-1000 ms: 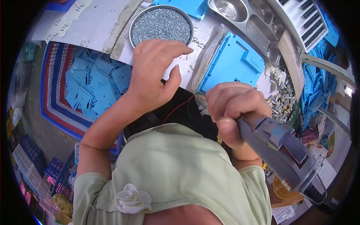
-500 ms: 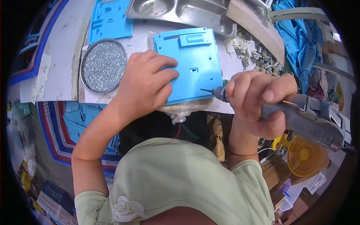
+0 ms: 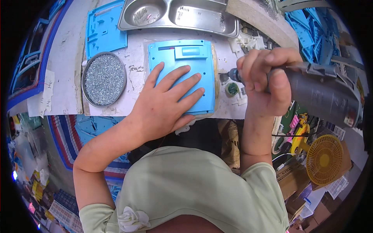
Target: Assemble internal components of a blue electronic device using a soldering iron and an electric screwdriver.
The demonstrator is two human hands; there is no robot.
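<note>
Left hand [image 3: 163,101] hides part of blue panel [image 3: 196,65]; power tool [image 3: 320,91] blurred.

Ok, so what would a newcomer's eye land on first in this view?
Probably the bright blue panel at upper centre, with the left hand spread over it. Next, the bulky dark power screwdriver in the right hand, at the right. Then the round dish of small silvery metal pieces left of the panel, and the yellow fan at lower right.
</note>
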